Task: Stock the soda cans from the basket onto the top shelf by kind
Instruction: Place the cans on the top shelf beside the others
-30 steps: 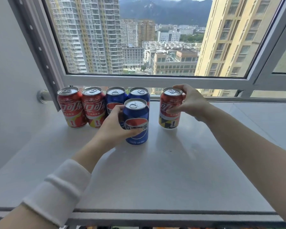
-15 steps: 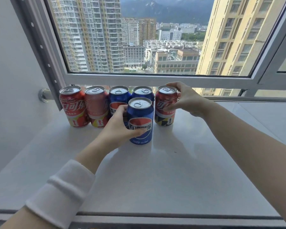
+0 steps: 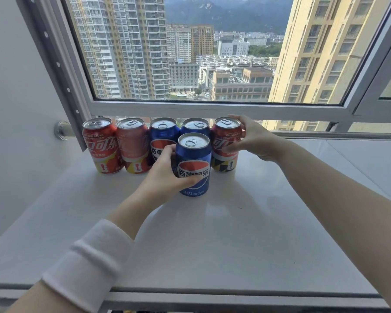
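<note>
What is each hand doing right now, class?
Left hand: closed around the front blue can.
Right hand: closed on the right-end red can.

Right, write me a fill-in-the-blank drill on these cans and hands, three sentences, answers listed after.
1. The left hand grips a ____ can standing in front of the back row.
2. The back row holds ____ cans in all, counting the one under the right hand.
3. The right hand holds a ____ can at the row's right end, on the white shelf.

Missing words: blue; five; red
</note>
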